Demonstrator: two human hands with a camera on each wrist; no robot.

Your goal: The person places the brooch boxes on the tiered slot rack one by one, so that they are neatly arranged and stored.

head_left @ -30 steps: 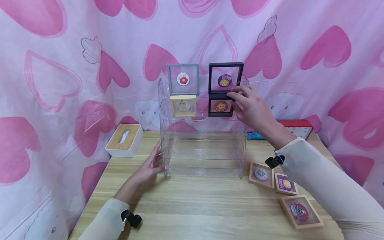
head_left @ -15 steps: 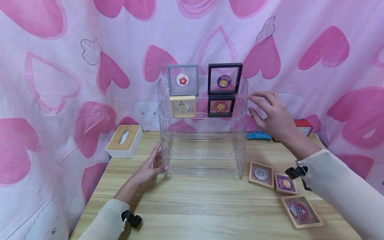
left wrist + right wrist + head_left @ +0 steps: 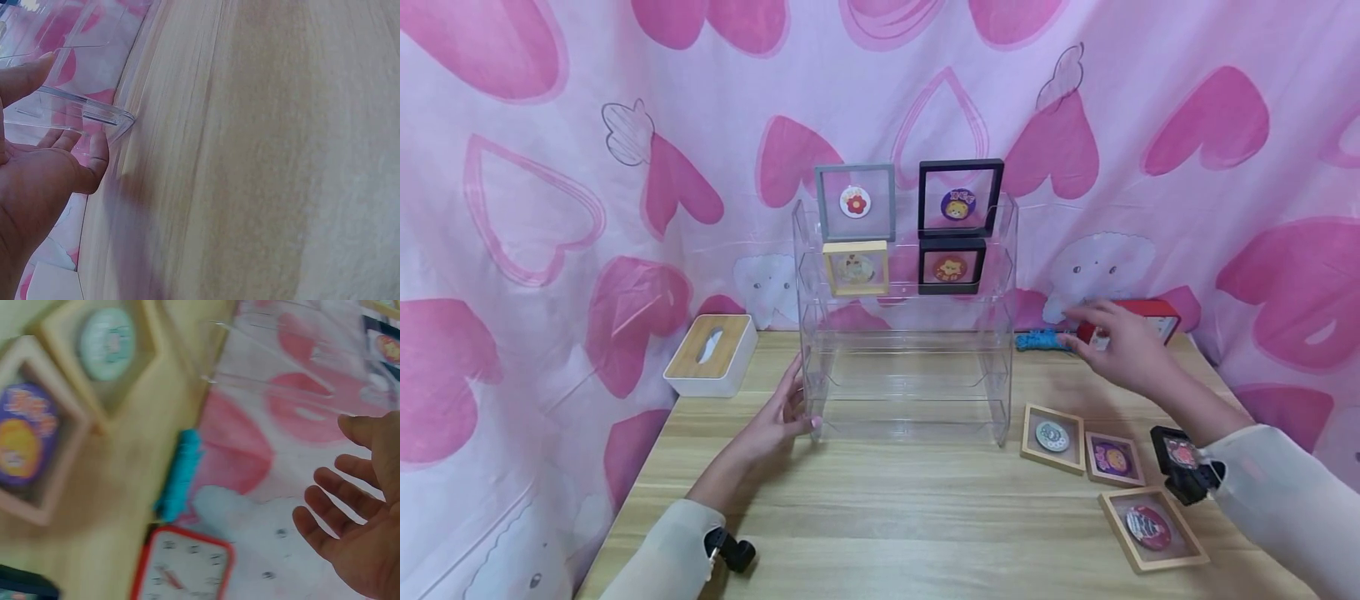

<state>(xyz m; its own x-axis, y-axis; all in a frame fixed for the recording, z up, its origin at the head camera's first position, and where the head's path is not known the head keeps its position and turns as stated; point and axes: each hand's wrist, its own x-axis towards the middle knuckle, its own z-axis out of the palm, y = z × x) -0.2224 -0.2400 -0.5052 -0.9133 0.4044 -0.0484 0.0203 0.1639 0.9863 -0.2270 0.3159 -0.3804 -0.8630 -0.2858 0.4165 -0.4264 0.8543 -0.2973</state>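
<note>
A clear acrylic display rack point(image 3: 906, 429) stands on the table. My left hand point(image 3: 775, 421) grips its left side near the base; in the left wrist view, thumb and fingers lie either side of the clear panel point(image 3: 81, 112). On the rack's upper tiers stand a grey badge frame point(image 3: 891, 204) and a large black badge frame point(image 3: 923, 200), above a pale yellow badge frame point(image 3: 857, 292) and a small black badge frame point(image 3: 950, 290). My right hand point(image 3: 1123, 350) hovers right of the rack, fingers loosely spread, holding nothing, above the table's wooden badge frames.
Wooden frames point(image 3: 1052, 437), point(image 3: 1153, 529) and a pinkish one point(image 3: 1115, 460) lie at right, with a black frame point(image 3: 1167, 450) partly behind the wrist camera. A blue bundle point(image 3: 1041, 340) and red clock point(image 3: 1153, 310) sit behind; a tissue box point(image 3: 711, 354) stands left.
My right hand has left the small black frame on the rack and moved right and down over the table. The left hand stays at the rack's side.
</note>
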